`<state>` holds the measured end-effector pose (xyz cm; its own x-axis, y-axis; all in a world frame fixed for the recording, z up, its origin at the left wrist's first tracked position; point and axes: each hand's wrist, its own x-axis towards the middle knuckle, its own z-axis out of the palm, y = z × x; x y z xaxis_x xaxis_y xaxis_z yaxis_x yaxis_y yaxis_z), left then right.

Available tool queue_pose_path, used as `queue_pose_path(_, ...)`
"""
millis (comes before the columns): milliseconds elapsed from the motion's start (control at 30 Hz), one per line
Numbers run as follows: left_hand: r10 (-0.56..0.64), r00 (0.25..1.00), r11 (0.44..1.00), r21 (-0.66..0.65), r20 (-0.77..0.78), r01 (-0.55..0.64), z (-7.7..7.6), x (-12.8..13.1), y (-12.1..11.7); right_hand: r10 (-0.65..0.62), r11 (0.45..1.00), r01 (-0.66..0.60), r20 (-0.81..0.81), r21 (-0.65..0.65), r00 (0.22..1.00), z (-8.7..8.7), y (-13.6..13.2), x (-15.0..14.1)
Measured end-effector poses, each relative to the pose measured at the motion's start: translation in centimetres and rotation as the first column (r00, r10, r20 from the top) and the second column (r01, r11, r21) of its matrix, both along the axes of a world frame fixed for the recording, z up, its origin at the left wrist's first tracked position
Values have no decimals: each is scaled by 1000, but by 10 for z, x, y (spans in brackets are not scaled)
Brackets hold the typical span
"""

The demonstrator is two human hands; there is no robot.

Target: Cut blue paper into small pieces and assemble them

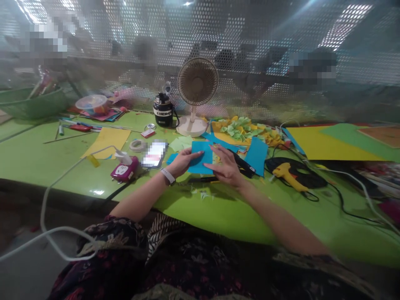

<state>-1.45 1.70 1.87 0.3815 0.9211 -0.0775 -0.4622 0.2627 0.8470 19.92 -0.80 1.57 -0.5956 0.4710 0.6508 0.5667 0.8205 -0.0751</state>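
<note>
Single view from a camera worn on the person's head, facing forward and down across the green table (209, 212). The wearer's floral clothing (193, 266) lies nearest the lens, filling the lower edge; the left hand (180, 161) and right hand (227, 166) fall close to mid-frame. Farther off stands the fan (198, 81), backed by the perforated screen (175, 21). The blurred margins suggest, perhaps, a wide-angle lens.
</note>
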Motion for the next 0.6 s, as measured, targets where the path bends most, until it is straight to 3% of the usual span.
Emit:
queue_pose_path(100, -16, 1000, 1000, 27, 13, 16, -4, 3, -3, 7, 1000, -11, -143, -28, 990, -7, -7, -6)
queue_pose_path(267, 14, 998, 1000, 10, 56, -15, -10, 9, -6, -235, 953, 99, -490, -286, 840, -9, -13, -16)
queue_pose_path(367, -41, 995, 999, -9, 85, 42, -9, 13, -12, -347, 862, 39, -532, -505, 773, -5, -16, -18)
queue_pose_path(433, -64, 994, 998, 12, 87, 63, -9, 14, -16, -383, 813, 7, -525, -582, 760, -2, -18, -18)
queue_pose_path(600, -62, 998, 986, 151, -10, 63, -13, 16, -21, -397, 788, -20, -532, -616, 747, 2, -22, -19)
